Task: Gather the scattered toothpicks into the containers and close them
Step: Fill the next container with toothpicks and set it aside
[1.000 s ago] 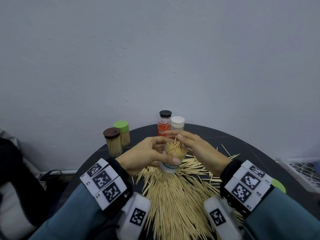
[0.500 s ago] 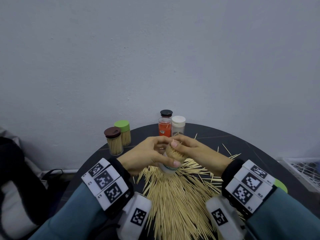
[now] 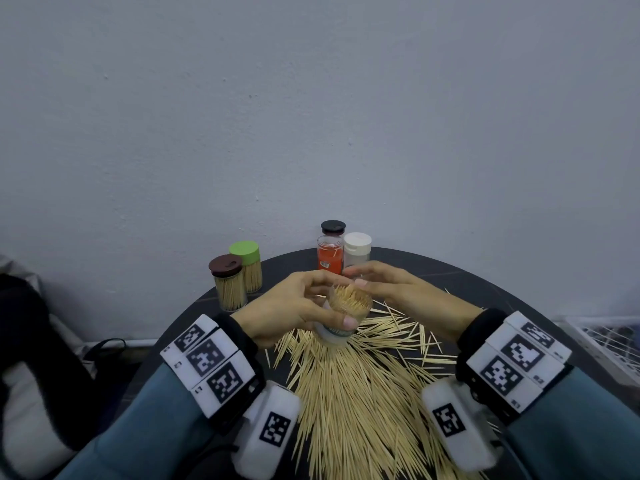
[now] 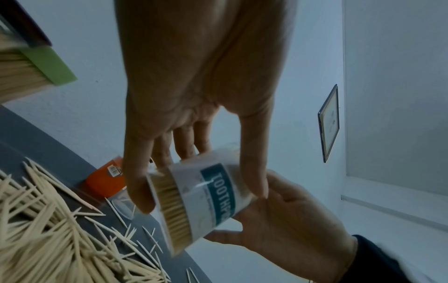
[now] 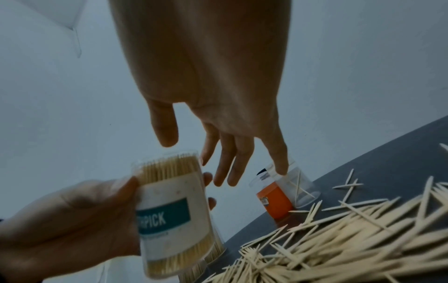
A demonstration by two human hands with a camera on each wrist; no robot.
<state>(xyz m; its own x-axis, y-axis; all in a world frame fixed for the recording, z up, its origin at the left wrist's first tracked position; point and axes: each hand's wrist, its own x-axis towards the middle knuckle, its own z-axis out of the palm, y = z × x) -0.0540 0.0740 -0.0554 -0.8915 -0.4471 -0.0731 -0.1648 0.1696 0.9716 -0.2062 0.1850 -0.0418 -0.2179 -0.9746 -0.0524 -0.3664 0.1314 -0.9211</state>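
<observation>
A clear plastic toothpick container with a white and teal label (image 3: 341,315) is held tilted above the round dark surface (image 3: 485,289), wrapped by the curled fingers and thumb of the left hand (image 3: 294,311). It is packed with toothpicks up to its open mouth, and no lid is seen on it. The right hand (image 3: 398,289) is kept just beside that mouth with its fingers straight and relaxed; nothing is held in it, so its grip is wide and empty.

Two filled jars, one with a brown lid (image 3: 227,284) and one with a green lid (image 3: 247,265), are stood closed at the far left of the surface, so that part is judged done. Behind the hands a container with an orange label (image 3: 329,258) and a white-capped one (image 3: 356,251) are stood close together, with a dark lid (image 3: 333,227) seen just behind the orange one; in the right wrist view only a few toothpicks are seen in a clear container (image 5: 293,186) beside the orange label, so filling is judged to be left there.

A large heap of loose wooden toothpicks (image 3: 349,393) is spread over the near half of the surface beneath the hands, with strays toward the right. Most of the gathering is therefore judged to be left, and the held container is yet to be capped
</observation>
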